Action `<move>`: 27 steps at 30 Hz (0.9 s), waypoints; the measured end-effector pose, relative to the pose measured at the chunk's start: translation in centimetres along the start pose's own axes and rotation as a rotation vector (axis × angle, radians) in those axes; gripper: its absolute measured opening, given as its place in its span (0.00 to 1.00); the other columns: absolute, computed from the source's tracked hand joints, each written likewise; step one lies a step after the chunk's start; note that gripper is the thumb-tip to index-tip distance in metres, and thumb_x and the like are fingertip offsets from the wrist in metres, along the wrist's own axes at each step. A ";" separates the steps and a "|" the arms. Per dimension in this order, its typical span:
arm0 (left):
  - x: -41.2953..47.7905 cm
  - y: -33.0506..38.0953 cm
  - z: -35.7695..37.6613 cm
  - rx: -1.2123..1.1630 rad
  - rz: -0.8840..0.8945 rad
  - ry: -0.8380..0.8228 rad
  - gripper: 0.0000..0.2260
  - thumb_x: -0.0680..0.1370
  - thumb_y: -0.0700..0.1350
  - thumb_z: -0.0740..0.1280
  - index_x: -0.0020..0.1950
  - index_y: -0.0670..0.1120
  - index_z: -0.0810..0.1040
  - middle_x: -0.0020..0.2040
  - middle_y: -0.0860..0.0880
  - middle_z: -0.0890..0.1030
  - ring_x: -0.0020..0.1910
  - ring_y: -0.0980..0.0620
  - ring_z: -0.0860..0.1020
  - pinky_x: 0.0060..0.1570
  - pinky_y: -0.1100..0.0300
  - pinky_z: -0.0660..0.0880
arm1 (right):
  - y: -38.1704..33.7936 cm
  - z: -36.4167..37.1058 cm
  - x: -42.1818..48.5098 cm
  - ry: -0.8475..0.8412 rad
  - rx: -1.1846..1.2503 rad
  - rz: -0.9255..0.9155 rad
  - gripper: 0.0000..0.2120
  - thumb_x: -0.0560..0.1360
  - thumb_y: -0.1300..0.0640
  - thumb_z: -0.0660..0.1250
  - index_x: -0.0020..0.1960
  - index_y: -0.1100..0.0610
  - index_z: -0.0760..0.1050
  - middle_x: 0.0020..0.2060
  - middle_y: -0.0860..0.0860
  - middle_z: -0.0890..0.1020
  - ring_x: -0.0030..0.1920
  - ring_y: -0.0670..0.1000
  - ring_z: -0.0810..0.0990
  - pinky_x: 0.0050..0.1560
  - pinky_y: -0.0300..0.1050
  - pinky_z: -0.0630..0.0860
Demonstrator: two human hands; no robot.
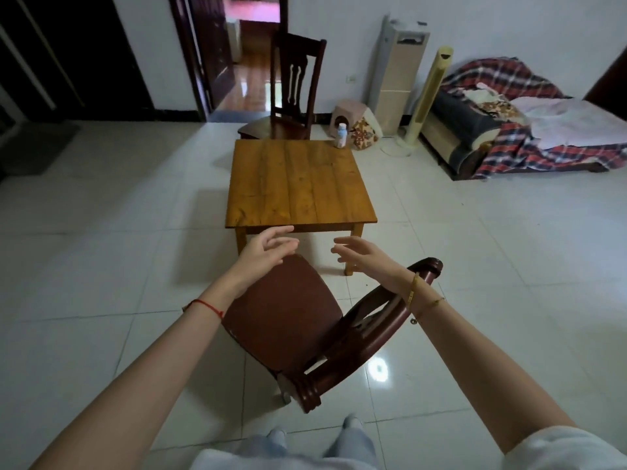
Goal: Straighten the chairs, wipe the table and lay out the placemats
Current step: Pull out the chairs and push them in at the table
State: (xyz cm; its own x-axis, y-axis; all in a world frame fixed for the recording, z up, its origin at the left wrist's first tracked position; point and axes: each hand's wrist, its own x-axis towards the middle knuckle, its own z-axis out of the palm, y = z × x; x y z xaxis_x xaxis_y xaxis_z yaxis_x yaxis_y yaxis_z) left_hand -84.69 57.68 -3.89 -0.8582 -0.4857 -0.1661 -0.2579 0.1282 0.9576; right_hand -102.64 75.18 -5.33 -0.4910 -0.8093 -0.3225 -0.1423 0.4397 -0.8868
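Note:
A dark wooden chair (288, 313) stands skewed on the tiled floor just in front of me, its curved back (359, 330) angled toward the right. A low wooden table (298, 184) stands beyond it. A second dark chair (291, 93) stands at the table's far side, turned askew. My left hand (268, 252) hovers over the near chair's seat with relaxed fingers, holding nothing. My right hand (359, 256) reaches forward above the chair back, fingers loosely spread and empty. No placemats or cloth are in sight.
A small white bottle (341, 135) stands on the table's far right corner. A bed with plaid bedding (529, 130) lies at the right. A tower fan (431, 93) and a tall white appliance (397, 76) stand by the far wall. An open doorway (247, 52) is behind.

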 end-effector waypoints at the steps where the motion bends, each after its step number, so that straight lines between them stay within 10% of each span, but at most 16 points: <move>1: 0.0 0.0 0.8 -0.004 -0.006 0.030 0.20 0.78 0.53 0.67 0.69 0.54 0.72 0.61 0.54 0.81 0.59 0.57 0.80 0.63 0.51 0.75 | 0.3 -0.8 0.3 -0.031 -0.021 -0.004 0.24 0.79 0.43 0.62 0.71 0.54 0.69 0.64 0.50 0.77 0.61 0.48 0.78 0.60 0.43 0.76; 16: -3.2 -0.4 16.6 -0.004 -0.123 0.263 0.21 0.77 0.52 0.70 0.69 0.55 0.73 0.59 0.57 0.81 0.57 0.63 0.79 0.57 0.64 0.74 | 7.8 -10.3 -1.1 -0.287 -0.395 -0.102 0.29 0.76 0.42 0.66 0.72 0.56 0.67 0.65 0.52 0.77 0.60 0.49 0.77 0.61 0.42 0.74; 27: -5.9 -5.0 20.3 0.238 -0.264 0.141 0.39 0.62 0.64 0.77 0.70 0.57 0.71 0.61 0.55 0.78 0.60 0.56 0.77 0.62 0.57 0.74 | 11.2 -9.9 -2.1 -0.414 -0.994 -0.281 0.40 0.66 0.30 0.70 0.71 0.50 0.68 0.62 0.49 0.79 0.62 0.54 0.75 0.67 0.51 0.66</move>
State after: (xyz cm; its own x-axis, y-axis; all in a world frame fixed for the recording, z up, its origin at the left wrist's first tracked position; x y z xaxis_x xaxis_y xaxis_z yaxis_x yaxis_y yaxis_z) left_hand -87.33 77.43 -12.51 -0.6837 -0.6405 -0.3498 -0.5718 0.1723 0.8021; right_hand -111.66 85.65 -11.30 -0.0349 -0.9149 -0.4022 -0.9196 0.1869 -0.3454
